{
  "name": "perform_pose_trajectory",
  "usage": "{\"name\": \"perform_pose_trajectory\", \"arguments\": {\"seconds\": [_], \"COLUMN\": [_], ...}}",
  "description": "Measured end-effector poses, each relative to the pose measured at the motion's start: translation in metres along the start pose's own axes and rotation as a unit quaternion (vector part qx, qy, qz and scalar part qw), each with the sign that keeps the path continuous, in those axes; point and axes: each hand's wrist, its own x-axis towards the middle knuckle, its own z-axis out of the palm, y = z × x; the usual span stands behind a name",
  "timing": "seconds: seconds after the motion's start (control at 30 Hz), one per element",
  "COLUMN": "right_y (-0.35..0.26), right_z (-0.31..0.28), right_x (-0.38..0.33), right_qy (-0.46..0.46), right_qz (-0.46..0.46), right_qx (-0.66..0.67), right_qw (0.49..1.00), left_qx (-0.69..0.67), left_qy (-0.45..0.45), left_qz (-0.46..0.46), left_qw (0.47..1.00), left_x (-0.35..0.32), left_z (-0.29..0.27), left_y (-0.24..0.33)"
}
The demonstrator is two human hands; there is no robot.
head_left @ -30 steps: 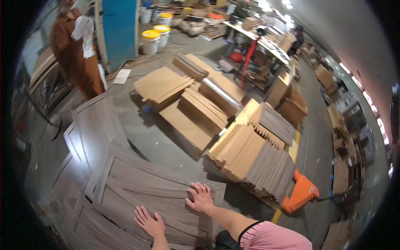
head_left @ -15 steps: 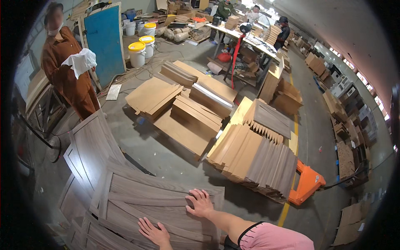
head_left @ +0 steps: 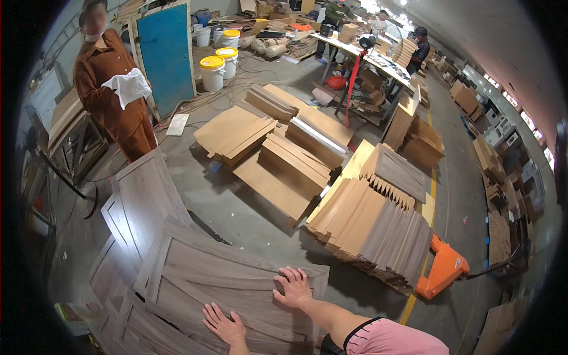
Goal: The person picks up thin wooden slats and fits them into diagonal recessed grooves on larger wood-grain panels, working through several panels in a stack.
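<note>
Below me lies a grey-brown wood-grain door panel (head_left: 195,266) with raised frame strips. My left hand (head_left: 225,324) rests on it near the lower edge, fingers spread. Farther right, my right hand (head_left: 293,288) lies flat on the same panel close to its right end, fingers apart. Neither hand grips anything. More panels of the same look overlap it on the left, among them a glossy panel (head_left: 145,198) that reflects light.
Ahead is a pallet of cardboard pieces (head_left: 278,183). Stacked cardboard and grey boards (head_left: 373,225) stand on an orange pallet jack (head_left: 442,266) to the right. A person in brown (head_left: 115,77) holds a white cloth at far left. Yellow-lidded buckets (head_left: 213,72) stand beyond.
The whole scene has shifted slightly to the right in view. Both hands stay spread on the panel, with little movement against it.
</note>
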Motion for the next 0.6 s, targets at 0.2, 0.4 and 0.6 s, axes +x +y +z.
{"name": "perform_pose_trajectory", "arguments": {"seconds": [0.2,0.4,0.6], "right_y": [-0.0015,-0.0014,-0.0021], "right_z": [-0.0003,0.0015,-0.0002], "right_x": [-0.0001,0.0000,0.0005], "right_qy": [0.012,0.023,0.001], "right_qz": [-0.004,-0.010,0.001], "right_qx": [-0.002,-0.003,-0.016], "right_qw": [1.000,1.000,1.000], "left_qx": [-0.019,-0.027,-0.028], "left_qy": [0.014,0.000,-0.002], "left_qz": [0.018,0.009,0.014], "left_qw": [1.000,1.000,1.000], "left_x": [-0.0007,0.0001,0.0004], "left_z": [0.0032,-0.0010,-0.0020], "left_y": [-0.0049,-0.0036,-0.0033]}}
